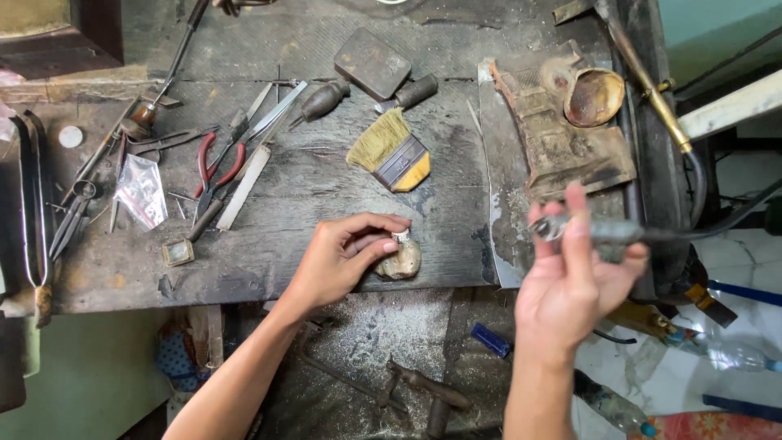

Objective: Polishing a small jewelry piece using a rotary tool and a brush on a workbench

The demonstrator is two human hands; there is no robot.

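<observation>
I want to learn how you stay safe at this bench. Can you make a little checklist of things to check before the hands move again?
1. Left hand steadies the small lump on the workbench: ok.
2. Right hand grips the hose tool: ok.
3. Tool tip lit or cold: cannot tell.
4. Brush lies apart from the lump: ok.
5. Red-handled pliers lie apart from both hands: ok.

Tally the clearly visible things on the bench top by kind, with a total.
Brushes: 1, flat brush
Red-handled pliers: 1
Clear plastic bags: 1
Dark flat blocks: 1
Round bowls: 1
Total: 5
</observation>
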